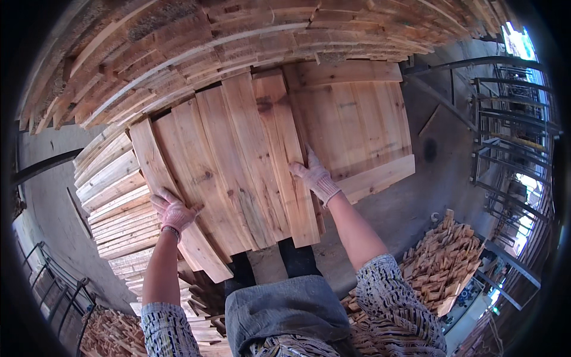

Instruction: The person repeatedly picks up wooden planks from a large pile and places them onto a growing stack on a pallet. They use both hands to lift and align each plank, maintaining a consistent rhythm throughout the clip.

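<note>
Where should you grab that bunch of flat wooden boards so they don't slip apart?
Probably by the two outer long edges, one hand from each side, as the left hand and right hand do now. The boards lie side by side like a fan, so squeezing inward from both sides near the lower half should keep them together.

A row of planks (238, 166) lies between the hands, the left hand (172, 211) on its left edge, the right hand (314, 175) on its right. Stacked boards (113, 196) sit left of the left hand, a board pile (357, 128) beyond the right hand, and scrap offcuts (446, 262) below right.
</note>
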Motion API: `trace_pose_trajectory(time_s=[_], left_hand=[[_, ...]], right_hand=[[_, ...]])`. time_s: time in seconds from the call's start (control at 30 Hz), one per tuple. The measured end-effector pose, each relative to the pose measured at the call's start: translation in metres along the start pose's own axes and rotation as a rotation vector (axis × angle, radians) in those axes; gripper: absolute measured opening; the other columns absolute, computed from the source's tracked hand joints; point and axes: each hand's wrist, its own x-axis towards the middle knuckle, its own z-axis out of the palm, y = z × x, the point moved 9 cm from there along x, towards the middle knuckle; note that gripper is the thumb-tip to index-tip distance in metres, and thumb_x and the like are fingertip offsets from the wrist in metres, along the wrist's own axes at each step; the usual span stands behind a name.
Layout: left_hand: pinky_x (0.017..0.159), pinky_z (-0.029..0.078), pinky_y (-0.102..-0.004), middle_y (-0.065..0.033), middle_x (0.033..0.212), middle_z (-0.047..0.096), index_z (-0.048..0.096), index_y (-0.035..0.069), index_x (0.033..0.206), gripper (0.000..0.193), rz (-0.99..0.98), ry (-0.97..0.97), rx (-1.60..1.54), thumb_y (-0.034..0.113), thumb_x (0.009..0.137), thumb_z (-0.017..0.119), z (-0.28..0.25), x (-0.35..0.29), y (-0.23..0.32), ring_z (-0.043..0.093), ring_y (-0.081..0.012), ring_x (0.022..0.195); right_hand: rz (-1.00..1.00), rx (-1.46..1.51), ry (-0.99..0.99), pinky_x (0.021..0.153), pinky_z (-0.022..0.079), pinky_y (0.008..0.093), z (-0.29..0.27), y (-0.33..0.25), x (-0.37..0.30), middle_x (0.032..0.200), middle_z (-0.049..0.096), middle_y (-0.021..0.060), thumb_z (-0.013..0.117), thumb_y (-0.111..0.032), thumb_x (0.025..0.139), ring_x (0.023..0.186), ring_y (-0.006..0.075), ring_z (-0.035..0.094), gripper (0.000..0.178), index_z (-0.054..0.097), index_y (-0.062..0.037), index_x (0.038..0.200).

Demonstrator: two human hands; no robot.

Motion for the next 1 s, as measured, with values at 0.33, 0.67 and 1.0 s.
trace_pose_trajectory(time_s=[0.33, 0.67, 1.0], left_hand=[[0.124, 0.011, -0.0558, -0.0341, 0.161, -0.02, -0.021, 0.003, 0.156, 0.146, -0.088, -0.088, 0.003, 0.058, 0.072, 0.085, -0.01, -0.02, -0.016, -0.012, -0.0497, 0.152], [0.124, 0.008, -0.0553, -0.0374, 0.16, -0.017, -0.018, -0.001, 0.156, 0.146, -0.088, -0.061, 0.055, 0.056, 0.071, 0.086, 0.001, -0.01, -0.02, -0.008, -0.0509, 0.152], [0.123, 0.01, -0.058, -0.0424, 0.16, -0.008, -0.008, -0.008, 0.157, 0.142, 0.019, 0.001, -0.044, 0.062, 0.072, 0.081, -0.018, -0.016, -0.007, -0.006, -0.0541, 0.151]], right_hand=[[0.009, -0.784, 0.222, 0.11, 0.041, 0.0504, 0.031, -0.12, -0.059, 0.144, 0.039, 0.0317, 0.083, -0.04, 0.072, 0.132, 0.0481, 0.044, 0.107, 0.024, -0.0073, 0.155], [-0.019, -0.784, 0.266, 0.106, 0.044, 0.05, -0.038, -0.081, -0.013, 0.138, 0.047, 0.0309, 0.079, -0.033, 0.077, 0.124, 0.0468, 0.051, 0.104, 0.019, -0.0145, 0.16], [-0.151, -0.653, 0.348, 0.118, 0.033, 0.0466, -0.128, -0.031, 0.025, 0.152, 0.036, 0.0333, 0.069, -0.044, 0.089, 0.14, 0.0466, 0.038, 0.093, 0.024, -0.0028, 0.158]])
